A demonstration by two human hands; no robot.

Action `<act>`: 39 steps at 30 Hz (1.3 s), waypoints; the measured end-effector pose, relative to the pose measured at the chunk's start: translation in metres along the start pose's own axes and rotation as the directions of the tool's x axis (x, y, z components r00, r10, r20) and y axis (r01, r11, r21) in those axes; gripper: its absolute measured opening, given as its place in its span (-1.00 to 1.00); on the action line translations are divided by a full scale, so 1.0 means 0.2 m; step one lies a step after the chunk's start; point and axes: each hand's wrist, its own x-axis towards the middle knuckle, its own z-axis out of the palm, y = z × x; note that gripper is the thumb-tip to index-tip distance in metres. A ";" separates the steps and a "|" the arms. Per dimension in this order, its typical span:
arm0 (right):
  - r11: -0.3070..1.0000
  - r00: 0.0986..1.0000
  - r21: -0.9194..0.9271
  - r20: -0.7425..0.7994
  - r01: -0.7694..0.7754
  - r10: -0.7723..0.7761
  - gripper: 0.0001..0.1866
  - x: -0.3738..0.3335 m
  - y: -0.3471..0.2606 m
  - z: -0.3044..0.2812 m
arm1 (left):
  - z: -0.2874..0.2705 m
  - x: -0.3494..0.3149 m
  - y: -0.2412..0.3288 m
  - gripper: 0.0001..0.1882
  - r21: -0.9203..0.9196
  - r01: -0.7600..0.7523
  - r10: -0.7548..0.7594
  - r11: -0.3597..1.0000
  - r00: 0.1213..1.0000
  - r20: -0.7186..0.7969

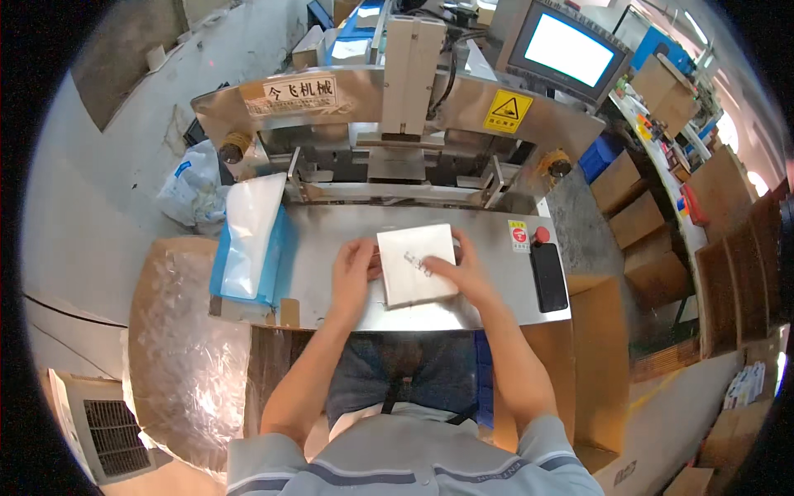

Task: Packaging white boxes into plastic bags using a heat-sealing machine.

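Observation:
A square white box point(418, 285) with small dark print on its lid sits tilted over the middle of the steel worktop point(318, 240). My right hand point(467, 273) grips its right side, thumb across the lid and fingers wrapped round the far right edge. Against the box's left side, my left hand point(354, 269) has its fingers curled in, the tips partly hidden by the box. Left of the hands, a blue open carton point(277, 256) holds a stack of clear plastic sheets or bags point(250, 240).
Behind the worktop stands a machine with a metal press column point(411, 78) and a yellow warning label point(507, 112). A red button point(542, 235) and a black phone point(548, 277) are at the right. A large carton of clear plastic point(190, 331) stands lower left; another open carton point(600, 364) lower right.

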 end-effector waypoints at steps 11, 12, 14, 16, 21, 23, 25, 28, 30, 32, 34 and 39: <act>0.991 0.988 0.115 -0.146 0.066 -0.049 0.06 -0.60 0.10 -0.44 | 0.34 0.57 -0.01 -0.45 0.796 -0.604 -0.005 0.039 0.796 0.605; 0.992 0.984 0.109 -0.171 0.070 -0.050 0.07 -0.68 0.10 -0.50 | 0.36 0.67 -0.03 -0.44 0.790 -0.612 -0.080 0.010 0.787 0.611; 0.993 0.962 0.045 -0.256 0.110 -0.095 0.08 -0.84 0.10 -0.65 | 0.42 0.86 -0.08 -0.40 0.817 -0.567 -0.277 0.101 0.773 0.571; 0.989 0.919 -0.022 -0.368 0.143 -0.141 0.09 -1.04 0.10 -0.85 | 0.51 0.94 -0.11 -0.41 0.842 -0.524 -0.401 0.132 0.748 0.529; 0.740 0.658 -0.599 -0.695 -0.307 -0.290 0.02 -1.49 0.12 -1.29 | 0.33 1.04 -0.14 -0.37 0.744 -0.660 -0.232 0.104 0.711 0.664; 0.538 0.583 -0.608 -0.775 -0.584 -0.244 -0.03 -1.63 0.24 -1.46 | 0.36 0.97 -0.08 -0.33 0.785 -0.600 -0.269 0.153 0.739 0.618; 0.434 0.570 -0.573 -0.807 -0.695 -0.153 -0.11 -1.72 0.47 -1.65 | 0.32 0.94 -0.01 -0.36 0.808 -0.493 -0.231 0.322 0.787 0.572; 0.361 0.558 -0.497 -0.825 -0.789 0.084 -0.16 -1.89 0.96 -1.89 | 0.49 0.57 -0.02 -0.48 0.700 -0.629 -0.056 0.337 0.729 0.682; 0.323 0.543 -0.459 -0.800 -0.828 0.254 -0.20 -1.95 1.19 -1.99 | 0.53 0.30 -0.05 -0.49 0.692 -0.676 -0.073 0.253 0.700 0.710; 0.290 0.534 -0.450 -0.738 -0.845 0.411 -0.23 -1.97 1.43 -2.08 | 0.52 0.07 -0.10 -0.48 0.657 -0.727 -0.091 0.201 0.654 0.751; 0.368 0.568 -0.437 -0.694 -0.821 0.443 -0.30 -1.98 1.66 -2.16 | 0.47 -0.05 -0.21 -0.46 0.571 -0.802 -0.144 -0.174 0.595 0.791; 0.375 0.491 -0.321 -0.641 -0.870 0.590 -0.39 -1.87 2.11 -2.01 | 0.48 -0.13 -0.30 -0.45 0.627 -0.770 0.011 -0.114 0.630 0.776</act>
